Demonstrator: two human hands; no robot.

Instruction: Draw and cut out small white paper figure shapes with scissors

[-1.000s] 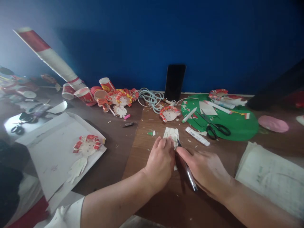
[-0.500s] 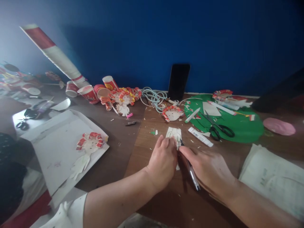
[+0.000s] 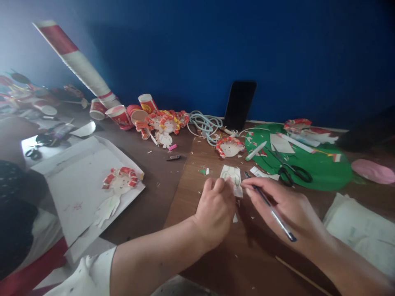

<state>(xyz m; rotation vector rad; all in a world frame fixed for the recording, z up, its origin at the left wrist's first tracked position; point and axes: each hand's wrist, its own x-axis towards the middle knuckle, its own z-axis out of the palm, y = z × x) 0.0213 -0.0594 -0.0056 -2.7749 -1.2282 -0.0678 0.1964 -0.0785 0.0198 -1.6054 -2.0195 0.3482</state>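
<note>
A small piece of white paper (image 3: pixel 232 176) with pencil-like line drawing lies on the brown table. My left hand (image 3: pixel 215 209) is closed, its curled fingers pressing on the paper's lower left part. In my right hand (image 3: pixel 282 201) is a pen (image 3: pixel 274 214), pinched between thumb and fingers, its tip just right of the paper. Just beyond that hand lies a white glue tube (image 3: pixel 263 173), partly hidden. A paper face with a red-and-white curled rim (image 3: pixel 230 147) sits behind the paper.
Black-handled scissors (image 3: pixel 291 169) and a marker (image 3: pixel 256 151) rest on a green sheet (image 3: pixel 330 174). A phone (image 3: pixel 240 105) leans on the blue wall. Paper cups (image 3: pixel 119 116) and a white envelope (image 3: pixel 74 176) are left. Another person's dark dotted clothing (image 3: pixel 15 218) shows at the left edge.
My right hand has lifted and moved right with the pen, whose tip has left the paper's edge. My left hand keeps pressing the paper. The view has shifted slightly.
</note>
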